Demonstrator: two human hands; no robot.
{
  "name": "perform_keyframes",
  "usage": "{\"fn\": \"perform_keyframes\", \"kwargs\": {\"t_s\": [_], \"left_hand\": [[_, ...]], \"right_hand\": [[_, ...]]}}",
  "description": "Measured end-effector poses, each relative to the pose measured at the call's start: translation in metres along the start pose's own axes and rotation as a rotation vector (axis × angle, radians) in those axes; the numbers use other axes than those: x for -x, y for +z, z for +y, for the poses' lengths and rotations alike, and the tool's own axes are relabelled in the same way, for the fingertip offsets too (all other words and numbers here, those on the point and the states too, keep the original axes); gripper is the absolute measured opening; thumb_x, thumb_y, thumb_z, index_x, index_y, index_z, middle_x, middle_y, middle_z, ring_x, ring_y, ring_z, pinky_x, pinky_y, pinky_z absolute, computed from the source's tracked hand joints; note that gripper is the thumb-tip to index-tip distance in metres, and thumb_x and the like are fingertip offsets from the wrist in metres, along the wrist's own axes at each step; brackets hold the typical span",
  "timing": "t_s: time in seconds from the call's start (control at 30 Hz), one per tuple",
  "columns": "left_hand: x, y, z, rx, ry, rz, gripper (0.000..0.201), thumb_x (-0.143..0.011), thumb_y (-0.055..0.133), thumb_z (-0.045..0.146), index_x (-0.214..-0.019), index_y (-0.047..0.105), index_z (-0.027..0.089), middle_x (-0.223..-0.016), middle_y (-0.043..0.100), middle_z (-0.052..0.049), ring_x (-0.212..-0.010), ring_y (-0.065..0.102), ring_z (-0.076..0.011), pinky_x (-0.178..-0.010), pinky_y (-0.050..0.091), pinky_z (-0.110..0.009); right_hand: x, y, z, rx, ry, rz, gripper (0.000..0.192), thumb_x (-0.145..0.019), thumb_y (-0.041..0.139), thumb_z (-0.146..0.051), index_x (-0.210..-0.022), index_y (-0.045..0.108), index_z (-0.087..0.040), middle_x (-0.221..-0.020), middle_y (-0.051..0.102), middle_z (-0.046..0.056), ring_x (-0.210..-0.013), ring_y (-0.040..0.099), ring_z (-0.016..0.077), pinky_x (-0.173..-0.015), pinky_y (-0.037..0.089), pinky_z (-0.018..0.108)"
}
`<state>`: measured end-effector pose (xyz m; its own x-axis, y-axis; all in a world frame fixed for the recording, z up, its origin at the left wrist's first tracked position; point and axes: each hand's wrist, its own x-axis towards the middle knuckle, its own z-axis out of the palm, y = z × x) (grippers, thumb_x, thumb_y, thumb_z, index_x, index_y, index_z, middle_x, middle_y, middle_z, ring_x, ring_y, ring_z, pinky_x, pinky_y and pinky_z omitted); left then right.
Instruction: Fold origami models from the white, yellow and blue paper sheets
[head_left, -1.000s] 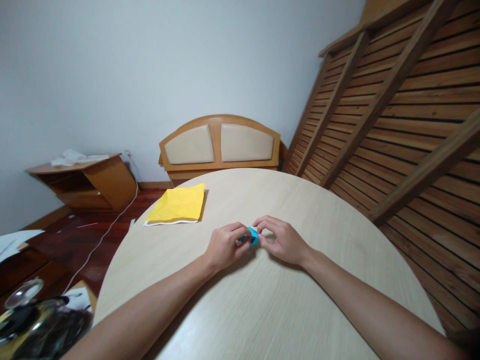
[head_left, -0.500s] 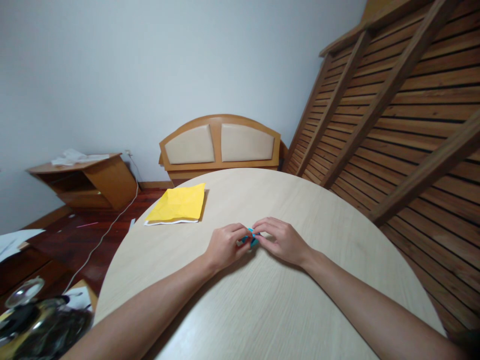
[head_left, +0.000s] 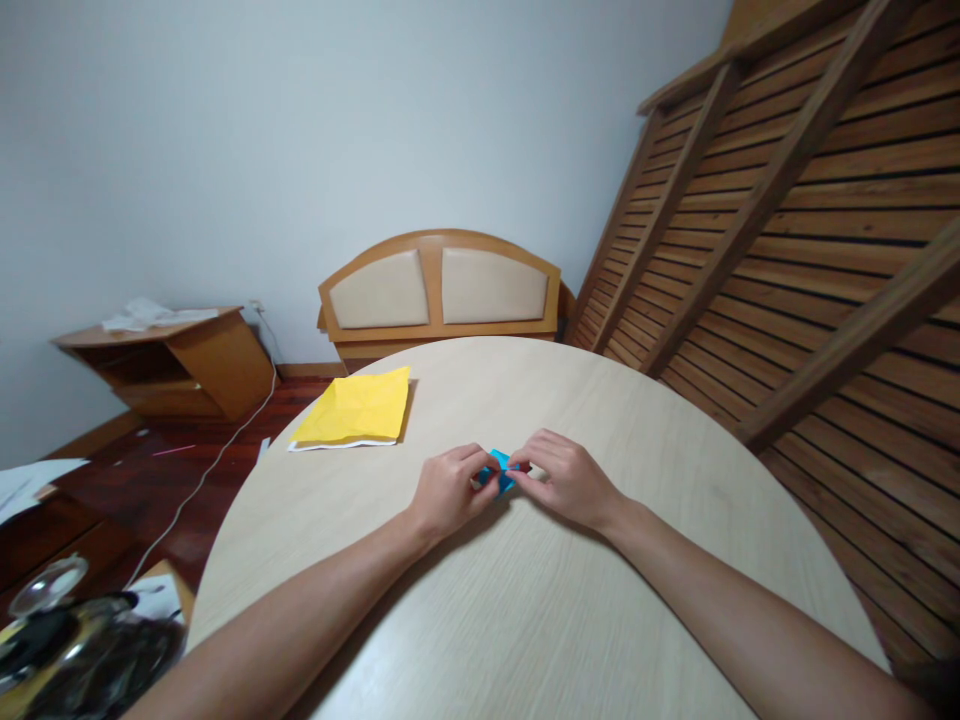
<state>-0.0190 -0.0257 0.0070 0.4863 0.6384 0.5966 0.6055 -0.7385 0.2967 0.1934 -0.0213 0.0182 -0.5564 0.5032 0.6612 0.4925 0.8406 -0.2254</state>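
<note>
A small folded piece of blue paper (head_left: 501,470) sits between my two hands just above the round pale wooden table (head_left: 525,600). My left hand (head_left: 450,490) pinches its left side with thumb and fingers. From the right, my right hand (head_left: 566,480) pinches the other side with its fingertips. Most of the blue paper is hidden by my fingers. A stack of yellow paper sheets (head_left: 356,410) lies flat on the table to the far left of my hands.
Beyond the table stands a wooden headboard with two beige panels (head_left: 441,290) against the wall. A slatted wooden frame (head_left: 787,200) leans at the right. A low wooden cabinet (head_left: 172,360) and a white cable are on the floor at left; a dark glass object (head_left: 67,640) shows at bottom left.
My fingers have shifted slightly on the blue paper, first closing over it, then uncovering a bit more of it. Both hands stay in the same spot.
</note>
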Motion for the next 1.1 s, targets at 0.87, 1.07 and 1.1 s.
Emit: {"fn": "perform_keyframes", "kwargs": {"t_s": [0.87,1.07,1.1], "left_hand": [[-0.001,0.007,-0.016,0.131,0.082,-0.068,0.014,-0.094,0.057,0.016,-0.093,0.071,0.018,-0.081,0.074,-0.003,-0.068,0.067,-0.0133,-0.065,0.052,-0.023],[-0.001,0.008,-0.014,0.131,0.085,-0.068,0.014,-0.096,0.055,0.017,-0.095,0.068,0.018,-0.085,0.073,-0.005,-0.075,0.068,-0.0155,-0.07,0.053,-0.025],[0.0,0.007,-0.014,0.128,0.083,-0.067,0.013,-0.095,0.054,0.017,-0.096,0.068,0.018,-0.086,0.073,-0.005,-0.076,0.068,-0.0158,-0.07,0.053,-0.026]], "right_hand": [[0.001,0.005,-0.006,0.165,0.087,-0.094,0.009,-0.09,0.065,-0.019,-0.085,0.072,-0.021,-0.08,0.067,0.005,-0.084,0.058,0.0224,-0.075,0.047,0.036],[0.0,0.003,-0.007,0.169,0.092,-0.097,0.007,-0.088,0.066,-0.018,-0.085,0.072,-0.02,-0.08,0.066,0.005,-0.085,0.058,0.0227,-0.075,0.046,0.036],[0.0,0.003,-0.008,0.169,0.09,-0.097,0.007,-0.088,0.066,-0.017,-0.084,0.071,-0.02,-0.08,0.066,0.005,-0.084,0.058,0.0227,-0.075,0.046,0.036]]}}
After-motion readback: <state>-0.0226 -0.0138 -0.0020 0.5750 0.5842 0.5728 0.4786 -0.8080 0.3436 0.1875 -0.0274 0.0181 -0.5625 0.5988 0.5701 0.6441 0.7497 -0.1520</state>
